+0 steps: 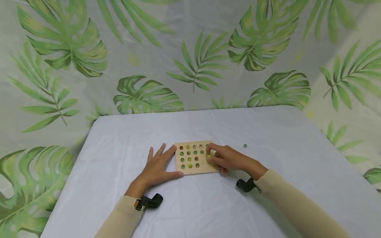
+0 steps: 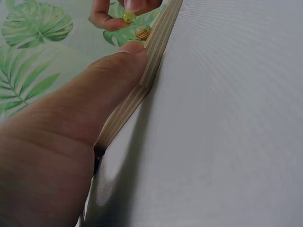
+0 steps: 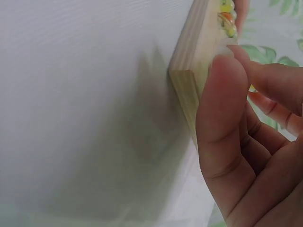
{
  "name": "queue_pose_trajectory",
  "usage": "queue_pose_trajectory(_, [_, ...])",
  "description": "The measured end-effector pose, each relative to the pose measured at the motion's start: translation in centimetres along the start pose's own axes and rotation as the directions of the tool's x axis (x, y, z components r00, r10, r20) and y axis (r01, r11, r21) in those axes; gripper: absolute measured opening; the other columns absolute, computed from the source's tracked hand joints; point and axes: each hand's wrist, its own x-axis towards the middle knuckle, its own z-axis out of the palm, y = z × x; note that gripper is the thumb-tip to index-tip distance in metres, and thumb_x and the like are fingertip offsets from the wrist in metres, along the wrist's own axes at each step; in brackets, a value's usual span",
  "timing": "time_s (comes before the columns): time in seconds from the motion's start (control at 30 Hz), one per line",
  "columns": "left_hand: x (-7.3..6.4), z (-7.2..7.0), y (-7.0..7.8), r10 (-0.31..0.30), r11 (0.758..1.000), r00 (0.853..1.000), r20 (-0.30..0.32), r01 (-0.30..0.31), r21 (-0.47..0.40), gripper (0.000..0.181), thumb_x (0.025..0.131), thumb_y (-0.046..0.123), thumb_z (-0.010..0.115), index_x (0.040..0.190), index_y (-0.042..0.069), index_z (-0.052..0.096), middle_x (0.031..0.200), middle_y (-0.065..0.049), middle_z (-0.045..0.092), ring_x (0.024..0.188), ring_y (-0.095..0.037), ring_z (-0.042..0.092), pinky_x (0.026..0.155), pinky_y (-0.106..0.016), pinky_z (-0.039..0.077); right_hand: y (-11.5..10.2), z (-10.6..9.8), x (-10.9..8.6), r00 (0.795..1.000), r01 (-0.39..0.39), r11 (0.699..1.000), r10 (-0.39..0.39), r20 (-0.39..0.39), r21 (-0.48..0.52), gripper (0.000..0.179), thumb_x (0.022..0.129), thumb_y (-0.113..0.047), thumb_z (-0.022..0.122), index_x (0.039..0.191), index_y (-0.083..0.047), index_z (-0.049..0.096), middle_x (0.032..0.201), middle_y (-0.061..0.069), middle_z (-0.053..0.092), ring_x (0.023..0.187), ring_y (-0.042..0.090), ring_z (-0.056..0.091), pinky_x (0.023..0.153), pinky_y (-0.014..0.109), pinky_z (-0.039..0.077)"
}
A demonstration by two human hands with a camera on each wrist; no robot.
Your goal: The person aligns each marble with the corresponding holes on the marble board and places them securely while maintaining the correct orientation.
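A light wooden board [image 1: 205, 170] with rows of round hollows lies flat on the table, many of its hollows filled with glass marbles. My left hand [image 1: 155, 169] is spread at the board's left side, thumb at the near edge and index finger at the far left corner. Over the board's right part, my right hand [image 1: 229, 159] pinches a yellow-green marble [image 2: 128, 18] between thumb and index finger. Beyond the left thumb, the left wrist view shows a marble with orange streaks [image 2: 143, 32] seated in the board. The right fingers hide part of the board's right columns.
A single green marble [image 1: 245, 145] lies on the white-covered table [image 1: 190, 208], to the right of the board and beyond the right hand. Behind the table hangs a leaf-patterned cloth [image 1: 205, 96]. Each wrist carries a black camera mount.
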Motion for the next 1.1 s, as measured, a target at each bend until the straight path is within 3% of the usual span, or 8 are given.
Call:
queue_pose_trajectory(0.27, [0.0, -0.1, 0.2, -0.002, 1.0, 1.0, -0.003, 0.002, 0.006, 0.107, 0.07, 0.077, 0.064, 0.154, 0.019, 0.027, 0.156, 0.005, 0.029, 0.148, -0.026, 0.01, 0.114, -0.055, -0.012, -0.6, 0.1, 0.8, 1.0, -0.011, 1.0, 0.01, 0.018, 0.027, 0.017, 0.1, -0.017, 0.055, 0.114, -0.01, 0.049, 0.057, 0.007, 0.058, 0.041, 0.02, 0.056, 0.043, 0.043, 0.052])
queue_pose_trajectory(0.57, [-0.1, -0.1, 0.3, 0.008, 1.0, 1.0, -0.011, -0.008, -0.007, 0.107, 0.071, 0.075, 0.065, 0.153, 0.018, 0.029, 0.155, 0.002, 0.031, 0.147, -0.028, 0.011, 0.114, -0.056, -0.011, -0.6, 0.6, 1.2, 0.999, -0.007, 1.0, 0.006, 0.039, 0.01, 0.015, 0.101, -0.017, 0.051, 0.114, -0.01, 0.048, 0.054, 0.006, 0.058, 0.037, 0.021, 0.055, 0.04, 0.041, 0.052])
queue_pose_trajectory(1.1, [0.0, -0.1, 0.2, -0.003, 1.0, 1.0, -0.012, 0.003, 0.009, 0.106, 0.07, 0.075, 0.066, 0.153, 0.019, 0.029, 0.155, 0.003, 0.031, 0.147, -0.027, 0.012, 0.114, -0.056, -0.01, -0.4, 1.2, 1.5, 1.0, -0.015, 0.999, 0.015, 0.002, -0.039, 0.011, 0.101, -0.017, 0.051, 0.111, -0.014, 0.047, 0.054, 0.003, 0.057, 0.036, 0.016, 0.054, 0.038, 0.034, 0.051])
